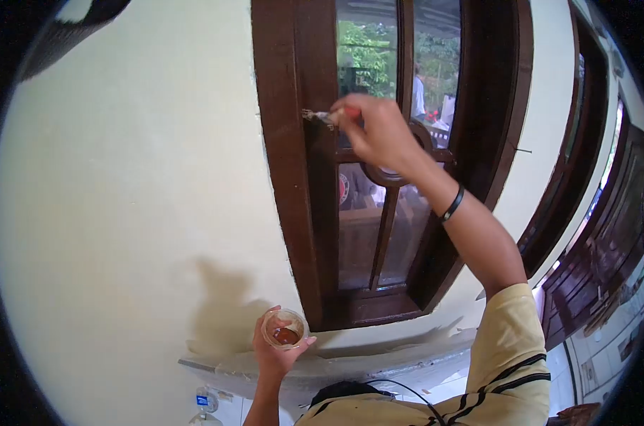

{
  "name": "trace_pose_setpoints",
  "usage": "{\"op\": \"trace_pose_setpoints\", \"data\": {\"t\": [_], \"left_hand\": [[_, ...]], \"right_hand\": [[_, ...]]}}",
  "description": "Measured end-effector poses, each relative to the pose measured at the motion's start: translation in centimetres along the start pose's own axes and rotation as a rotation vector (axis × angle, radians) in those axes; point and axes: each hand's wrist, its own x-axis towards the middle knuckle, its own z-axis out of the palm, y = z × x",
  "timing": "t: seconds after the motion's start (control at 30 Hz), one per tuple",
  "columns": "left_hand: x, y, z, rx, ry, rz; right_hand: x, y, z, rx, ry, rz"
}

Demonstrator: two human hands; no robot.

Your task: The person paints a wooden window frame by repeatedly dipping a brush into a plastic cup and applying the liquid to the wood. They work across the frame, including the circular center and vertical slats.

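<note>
Step in hand, as judged: brushwork on the dark brown window frame. The right hand is clamped on a paintbrush with a reddish handle, its ragged bristles at the frame's inner left edge; blur prevents confirming contact. The left hand, fingers curled around its side, holds a clear, round plastic cup below the window's lower left corner; a small pool of glossy reddish-brown liquid lies inside. The next stroke would call for light pressure along the timber, with bristles kept off the adjoining glass and cream wall. Frame: straight members, semi-gloss, with a curved piece at the crossing of the bars. Wall: smooth, matt, with an uneven paint line against the frame.
</note>
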Motion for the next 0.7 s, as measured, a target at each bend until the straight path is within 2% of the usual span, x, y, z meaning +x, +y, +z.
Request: {"op": "trace_pose_setpoints", "data": {"t": [0.1, 0.27, 0.37, 0.47, 0.57, 0.67, 0.7], "left_hand": [[-0.1, -0.9, 0.1, -0.089, -0.018, -0.122], [-0.1, -0.1, -0.1, -0.083, 0.023, -0.094], [-0.4, -0.7, -0.1, -0.086, 0.028, -0.071], [-0.4, -0.6, -0.1, -0.064, 0.013, -0.072], [-0.3, -0.3, 0.1, -0.12, 0.009, -0.116], [-0.1, 0.2, 0.1, -0.08, 0.008, -0.076], [0.1, 0.3, 0.1, -0.043, 0.006, -0.044]], "right_hand": [[4.9, 1.9, -1.5, -0.028, 0.029, 0.1], [13.4, 4.6, -3.4, -0.337, 0.26, -0.167], [16.2, 3.9, -3.9, -0.151, 0.465, -0.361], [15.9, 3.8, -4.0, -0.219, 0.435, -0.468], [12.1, 5.6, -2.0, -0.456, 0.212, -0.533], [7.4, 3.3, -1.3, -0.245, 0.128, -0.322], [6.6, 2.5, -1.3, -0.123, 0.102, -0.14]]}}
